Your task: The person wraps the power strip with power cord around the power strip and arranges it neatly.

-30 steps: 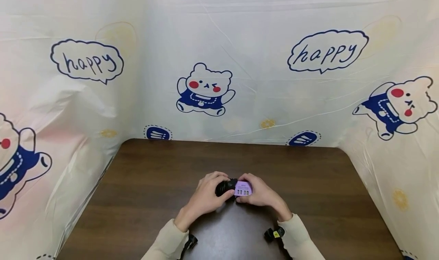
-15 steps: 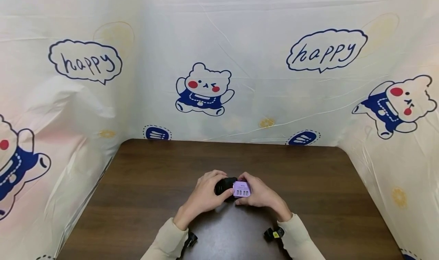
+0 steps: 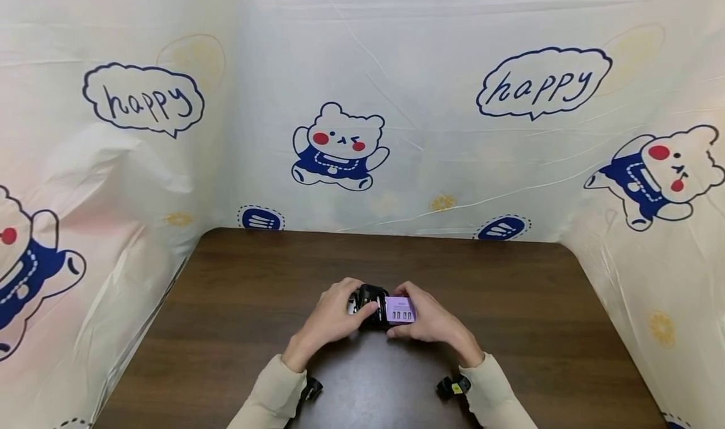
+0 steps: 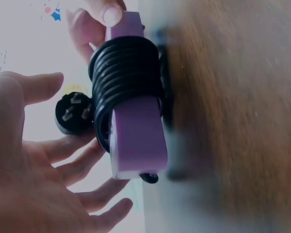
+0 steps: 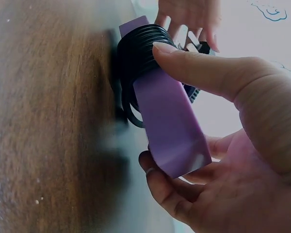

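Observation:
A purple power strip (image 3: 399,309) with a black cord (image 3: 374,311) coiled round it is held just above the dark wooden table (image 3: 238,303). My right hand (image 3: 432,321) grips the strip's right end, thumb on top (image 5: 203,63) and fingers underneath. My left hand (image 3: 331,319) holds the cord's black plug (image 3: 357,303) at the coil's left side. In the left wrist view the plug (image 4: 72,114) shows its metal prongs between thumb and fingers, beside the coil (image 4: 126,73) and the strip (image 4: 136,141). The right wrist view shows the strip (image 5: 172,126) and coil (image 5: 136,53) close to the tabletop.
A cream plastic sheet printed with bears and "happy" bubbles (image 3: 351,146) walls the table at the back, left and right. Both forearms wear beige sleeves (image 3: 272,397) with black wrist straps (image 3: 453,386).
My left hand has shifted on the cord's end and turned the plug, so its prongs now show. The strip and the right hand have hardly moved.

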`<state>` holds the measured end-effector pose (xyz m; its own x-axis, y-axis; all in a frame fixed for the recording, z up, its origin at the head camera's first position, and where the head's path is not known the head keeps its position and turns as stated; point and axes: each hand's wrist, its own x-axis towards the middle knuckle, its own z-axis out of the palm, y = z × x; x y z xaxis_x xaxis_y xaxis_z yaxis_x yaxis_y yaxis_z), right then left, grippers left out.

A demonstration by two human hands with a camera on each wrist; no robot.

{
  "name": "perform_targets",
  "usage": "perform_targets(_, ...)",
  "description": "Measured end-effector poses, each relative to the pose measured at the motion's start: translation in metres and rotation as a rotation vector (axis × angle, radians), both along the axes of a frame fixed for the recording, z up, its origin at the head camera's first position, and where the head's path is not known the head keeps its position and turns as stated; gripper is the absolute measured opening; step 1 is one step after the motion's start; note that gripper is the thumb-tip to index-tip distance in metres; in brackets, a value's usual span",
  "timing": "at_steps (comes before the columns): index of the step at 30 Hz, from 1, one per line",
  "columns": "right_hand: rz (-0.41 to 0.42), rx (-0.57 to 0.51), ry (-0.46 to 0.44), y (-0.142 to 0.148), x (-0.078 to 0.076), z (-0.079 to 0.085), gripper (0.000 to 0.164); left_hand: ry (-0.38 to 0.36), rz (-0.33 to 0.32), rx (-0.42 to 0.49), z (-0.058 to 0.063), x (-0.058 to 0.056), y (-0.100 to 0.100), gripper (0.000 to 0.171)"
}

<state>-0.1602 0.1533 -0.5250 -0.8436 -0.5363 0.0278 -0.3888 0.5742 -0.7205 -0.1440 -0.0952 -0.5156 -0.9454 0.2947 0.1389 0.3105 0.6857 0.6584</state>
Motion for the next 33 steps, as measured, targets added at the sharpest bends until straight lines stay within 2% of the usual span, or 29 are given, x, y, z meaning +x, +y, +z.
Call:
perform_targets(5,-0.019,0.014,0.014,-0.001,0.0,0.0,0.078,-0.059,0.024,0.003,-0.002,-0.004,-0.004,0.061)
perform_targets(11,-0.047,0.037,0.028,-0.002,-0.001,-0.001,0.073,-0.09,0.031,0.016,-0.004,-0.009,-0.008,0.064)
perform_targets(21,-0.054,0.033,0.084,0.006,0.0,-0.006,0.076,-0.181,0.04,0.007,-0.009,-0.01,-0.012,0.072)
perform_targets(26,-0.079,0.03,0.116,0.011,0.001,-0.002,0.082,-0.21,0.048,-0.006,-0.009,-0.011,-0.019,0.072)
perform_targets(29,-0.128,0.048,0.166,0.016,0.002,0.009,0.09,-0.186,0.072,-0.02,-0.006,-0.013,-0.026,0.076)
perform_targets(31,-0.168,0.081,0.235,0.02,0.002,0.018,0.096,-0.126,0.098,-0.055,-0.002,-0.014,-0.032,0.082)
perform_targets(33,-0.212,0.128,0.319,0.026,0.003,0.027,0.1,-0.027,0.136,-0.115,0.003,-0.015,-0.039,0.088)
